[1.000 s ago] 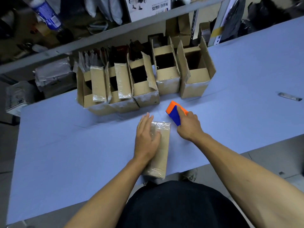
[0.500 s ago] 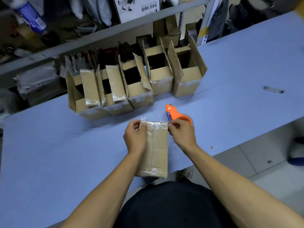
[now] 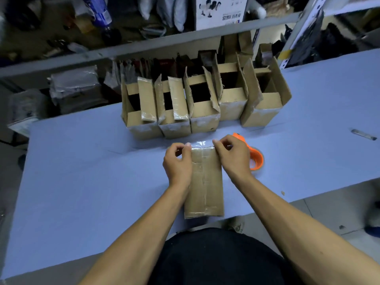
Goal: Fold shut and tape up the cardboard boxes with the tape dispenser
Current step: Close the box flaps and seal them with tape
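Shelving [image 3: 144, 45] — cluttered — behind blue table [image 3: 82, 182] bearing open boxes [image 3: 203, 103].

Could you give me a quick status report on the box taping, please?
Left hand and right hand pinching tape at closed box far end. Dispenser set down beside it. Nothing in the way.

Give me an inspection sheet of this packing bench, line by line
Surface: blue table, closed box lying near its front edge.
Job's things: five open boxes in a row behind; orange tape dispenser lying by the right hand.
Clutter: small metal piece at far right.
Hands: left hand and right hand pinch the clear tape at the box's far end.
Cables: nothing seen.
Surroundings: grey shelf with wrapped parcels and a bottle.
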The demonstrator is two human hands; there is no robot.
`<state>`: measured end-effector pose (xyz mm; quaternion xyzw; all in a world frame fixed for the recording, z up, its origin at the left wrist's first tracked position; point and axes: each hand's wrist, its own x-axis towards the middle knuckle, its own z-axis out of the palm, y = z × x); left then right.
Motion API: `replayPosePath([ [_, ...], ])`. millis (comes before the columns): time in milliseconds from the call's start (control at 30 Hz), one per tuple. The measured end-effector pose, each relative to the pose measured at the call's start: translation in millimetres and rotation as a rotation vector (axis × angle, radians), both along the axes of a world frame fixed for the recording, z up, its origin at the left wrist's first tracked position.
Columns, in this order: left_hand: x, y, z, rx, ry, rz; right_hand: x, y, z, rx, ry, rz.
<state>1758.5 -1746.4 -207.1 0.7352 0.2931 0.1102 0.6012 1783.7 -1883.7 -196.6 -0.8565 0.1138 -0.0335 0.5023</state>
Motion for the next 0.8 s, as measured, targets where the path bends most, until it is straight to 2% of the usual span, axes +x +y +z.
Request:
replayPosePath([
  [133, 11.3, 27.2, 24.7, 0.143, -0.152, 0.065, 11.4, 39.2, 20.7, 0.002, -0.093, -0.012],
  [267, 12.4, 50.0, 28.9, 0.251, -0.198, 0.084, 5.1, 67.0, 22.5, -0.008, -0.121, -0.002],
  [333, 7.9, 59.2, 25.6, 0.178, -0.199, 0.099, 3.3, 72.6, 20.6, -0.016, -0.117, 0.018],
  [433, 4.6, 69.5, 24.0, -0.04, -0.121, 0.112, 0.5, 85.5, 21.2, 0.065, -0.018, 0.036],
  [533, 2.3, 72.6, 16.3, -0.063, -0.007, -0.07, -8.9, 104.4, 18.1, 0.119, 0.08, 0.062],
  [633, 2.1, 75.7, 7.5, -0.038, 0.014, -0.166, -16.6, 110.2, 17.1, 0.168, 0.117, 0.078],
  [700, 3.9, 77.9, 5.5, -0.06, 0.022, -0.16, -17.4, 103.0, 16.0, 0.144, 0.132, 0.094],
  [800, 4.0, 79.3, 1.3, -0.218, 0.017, -0.087, -18.6, 92.9, 13.5, 0.203, 0.118, 0.087],
])
